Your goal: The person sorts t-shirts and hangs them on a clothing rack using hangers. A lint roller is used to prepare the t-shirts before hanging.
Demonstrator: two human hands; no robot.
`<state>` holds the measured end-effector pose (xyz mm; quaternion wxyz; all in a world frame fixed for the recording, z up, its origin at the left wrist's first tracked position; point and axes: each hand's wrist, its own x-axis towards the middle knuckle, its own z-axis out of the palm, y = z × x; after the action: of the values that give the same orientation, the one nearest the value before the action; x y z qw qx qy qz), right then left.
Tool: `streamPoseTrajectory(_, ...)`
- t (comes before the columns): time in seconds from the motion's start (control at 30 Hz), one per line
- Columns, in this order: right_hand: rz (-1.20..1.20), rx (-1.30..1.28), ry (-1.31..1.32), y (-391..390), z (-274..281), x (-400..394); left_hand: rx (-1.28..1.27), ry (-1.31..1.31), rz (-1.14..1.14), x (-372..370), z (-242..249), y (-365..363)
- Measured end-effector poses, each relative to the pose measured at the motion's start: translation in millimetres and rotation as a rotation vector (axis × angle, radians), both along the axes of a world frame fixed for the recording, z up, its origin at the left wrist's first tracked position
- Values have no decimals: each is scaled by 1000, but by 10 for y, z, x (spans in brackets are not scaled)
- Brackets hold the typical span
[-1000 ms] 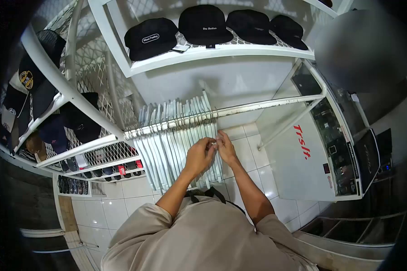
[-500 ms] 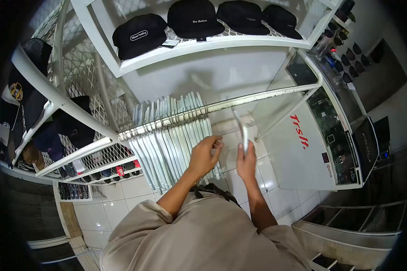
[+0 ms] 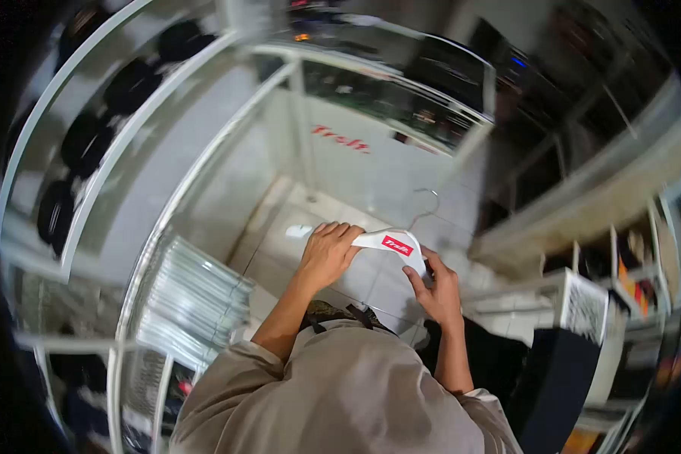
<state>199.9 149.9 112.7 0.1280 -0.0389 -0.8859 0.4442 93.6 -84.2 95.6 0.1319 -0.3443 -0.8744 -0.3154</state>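
A white clothes hanger [image 3: 367, 240] with a red label and a metal hook is held out in front of my body. My left hand [image 3: 328, 254] is closed over its left arm, fingers wrapped on top. At the other end, my right hand [image 3: 436, 285] grips the right arm between thumb and fingers. To the left, several more white hangers [image 3: 193, 295] hang close together on a white metal rail [image 3: 172, 198].
Black caps [image 3: 132, 86] sit on a white shelf at the upper left. A glass display counter [image 3: 371, 163] with red lettering stands ahead. On the right are a black box-like stand [image 3: 556, 386] and shelves with goods [image 3: 635, 280].
My view has swung to the right, so the rail and hangers now sit at the left. My left hand has taken hold of the hanger, which now faces me broadside.
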Motion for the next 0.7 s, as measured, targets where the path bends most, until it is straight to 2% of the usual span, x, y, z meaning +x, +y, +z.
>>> streamPoseTrajectory(0.03, -107, 204, 241, 162, 10, 157, -3, -52, -51, 36, -13, 280)
streamPoseTrajectory(0.1, -331, 255, 147, 477, 42, 585, -1, -93, -251, 199, 56, 847)
streamPoseTrajectory(0.17, -484, 434, 238, 693, 48, 997, 60, -121, -356, 397, 57, 1339)
streamPoseTrajectory(0.2, -573, 458, 202, 804, -6, 1232, 19, -184, -415, 476, 18, 1586)
streamPoseTrajectory(0.3, -803, 461, 185, 1078, -130, 1972, 22, -318, -681, 889, 36, 2313)
streamPoseTrajectory(0.33, -895, 447, 156, 1091, -133, 2187, 93, -295, -793, 1016, -9, 2520)
streamPoseTrajectory(0.47, -1228, 433, 129, 1041, -321, 2856, 63, -323, -1088, 1483, -151, 3165)
streamPoseTrajectory(0.63, -1571, 479, 30, 716, -384, 3367, 69, -333, -1267, 1881, -282, 3774)
streamPoseTrajectory(0.7, -1659, 493, -41, 582, -435, 3483, 245, -53, -1338, 1942, -445, 4046)
